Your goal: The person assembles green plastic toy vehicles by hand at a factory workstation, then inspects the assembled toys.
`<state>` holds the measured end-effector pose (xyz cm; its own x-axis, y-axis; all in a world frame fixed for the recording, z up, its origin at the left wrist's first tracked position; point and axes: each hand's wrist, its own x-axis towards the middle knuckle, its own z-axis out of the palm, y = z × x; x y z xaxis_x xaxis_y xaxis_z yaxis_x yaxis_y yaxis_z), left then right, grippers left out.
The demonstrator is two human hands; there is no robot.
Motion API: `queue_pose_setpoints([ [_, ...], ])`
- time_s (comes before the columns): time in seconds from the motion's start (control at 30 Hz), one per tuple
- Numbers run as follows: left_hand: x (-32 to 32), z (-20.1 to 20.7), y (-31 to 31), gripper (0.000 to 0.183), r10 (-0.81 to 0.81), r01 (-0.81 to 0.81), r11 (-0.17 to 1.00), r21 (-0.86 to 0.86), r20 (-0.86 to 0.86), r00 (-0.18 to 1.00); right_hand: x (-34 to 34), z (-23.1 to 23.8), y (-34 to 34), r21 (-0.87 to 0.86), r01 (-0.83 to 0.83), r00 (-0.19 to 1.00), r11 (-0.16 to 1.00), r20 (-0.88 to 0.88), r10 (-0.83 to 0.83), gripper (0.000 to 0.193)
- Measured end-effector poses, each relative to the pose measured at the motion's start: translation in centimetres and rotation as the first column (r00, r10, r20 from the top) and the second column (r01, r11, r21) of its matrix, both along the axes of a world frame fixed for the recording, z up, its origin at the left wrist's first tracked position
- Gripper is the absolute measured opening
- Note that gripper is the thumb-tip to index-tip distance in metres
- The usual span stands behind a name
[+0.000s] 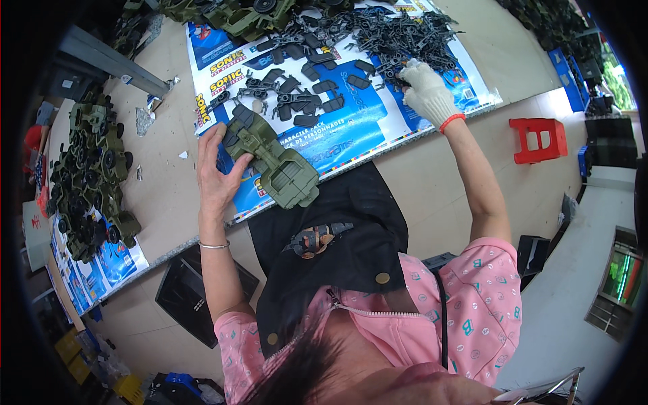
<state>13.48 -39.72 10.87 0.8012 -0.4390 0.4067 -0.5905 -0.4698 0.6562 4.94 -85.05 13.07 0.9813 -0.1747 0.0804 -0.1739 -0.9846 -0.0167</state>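
My bare left hand (214, 172) grips the side of an olive-green toy vehicle body (282, 165), its thumb on top and its fingers along the far left side. The body lies tilted on the printed sheets at the table's near edge, with dark grey seat-like pieces at its far end. My right hand (428, 93), in a white knit glove, reaches to the near edge of a heap of small dark grey plastic parts (412, 40). Its fingers are bent down and together among them; what they hold is hidden. Loose flat black pieces (305, 120) lie scattered between my hands.
More green toy vehicle bodies (260, 17) are piled at the far edge, and others (91, 175) stand stacked on the left. A grey metal post (115, 61) rises at the left of the table (169, 202). On the floor to the right is a red plastic stool (538, 140).
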Motion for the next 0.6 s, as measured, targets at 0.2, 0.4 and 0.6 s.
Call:
queue_pose_setpoints([
  [0.2,-0.4,-0.2,0.1,0.069,0.031,-0.031,0.999,-0.020,0.015,0.999,1.6,2.8,1.1,0.037,0.091,0.985,0.995,-0.148,-0.084,0.038],
  [0.4,-0.4,-0.6,0.2,0.068,0.027,-0.027,0.997,-0.068,-0.005,1.000,2.2,1.3,4.8,0.073,-0.129,0.991,0.989,-0.006,0.130,0.042],
  [0.6,-0.5,-1.1,0.7,0.066,0.021,-0.024,0.995,-0.102,-0.027,0.999,0.3,4.2,2.2,0.544,0.216,0.965,0.811,0.008,-0.262,0.031],
])
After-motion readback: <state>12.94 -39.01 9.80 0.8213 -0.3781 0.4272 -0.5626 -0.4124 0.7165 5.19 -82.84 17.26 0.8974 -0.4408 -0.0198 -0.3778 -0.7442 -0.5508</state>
